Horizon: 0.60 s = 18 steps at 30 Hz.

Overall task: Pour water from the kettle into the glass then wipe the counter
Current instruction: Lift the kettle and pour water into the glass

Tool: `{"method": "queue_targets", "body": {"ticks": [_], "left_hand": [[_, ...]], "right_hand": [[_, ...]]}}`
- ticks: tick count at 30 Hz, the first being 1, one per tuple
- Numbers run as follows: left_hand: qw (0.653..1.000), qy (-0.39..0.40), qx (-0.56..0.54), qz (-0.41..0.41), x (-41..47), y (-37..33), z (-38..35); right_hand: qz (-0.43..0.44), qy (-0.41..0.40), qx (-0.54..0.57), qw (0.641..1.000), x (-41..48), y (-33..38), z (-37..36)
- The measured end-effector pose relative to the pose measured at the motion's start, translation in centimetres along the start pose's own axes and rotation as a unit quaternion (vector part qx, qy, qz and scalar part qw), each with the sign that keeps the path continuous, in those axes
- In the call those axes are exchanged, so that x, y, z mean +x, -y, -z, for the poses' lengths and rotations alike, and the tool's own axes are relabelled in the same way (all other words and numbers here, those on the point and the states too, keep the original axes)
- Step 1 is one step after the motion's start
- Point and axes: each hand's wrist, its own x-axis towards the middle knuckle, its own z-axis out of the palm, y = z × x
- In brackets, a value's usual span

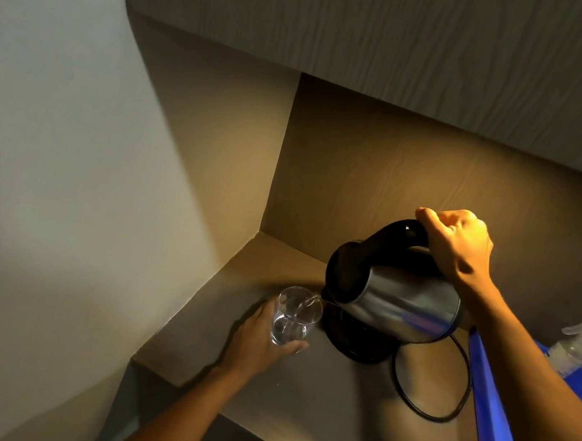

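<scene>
Right hand [457, 247] closed round the black handle of the stainless-steel electric kettle [405, 303], held tilted above its black round base [354, 343], spout over the clear drinking glass [294, 317]; a thin stream of water [311, 302] enters the glass. Left hand [260, 340] wrapped round the glass on the brown wood-grain counter [328, 414]. At right, a blue plastic tray [492, 405] and a clear spray bottle [580, 346]
</scene>
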Motion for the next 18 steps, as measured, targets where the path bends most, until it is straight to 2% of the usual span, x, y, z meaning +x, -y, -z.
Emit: {"method": "queue_targets", "body": {"ticks": [18], "left_hand": [[0.999, -0.024, 0.030, 0.000, -0.3, -0.4, 0.4]], "right_hand": [[0.176, 0.008, -0.129, 0.976, 0.3, 4.3, -0.3]]}}
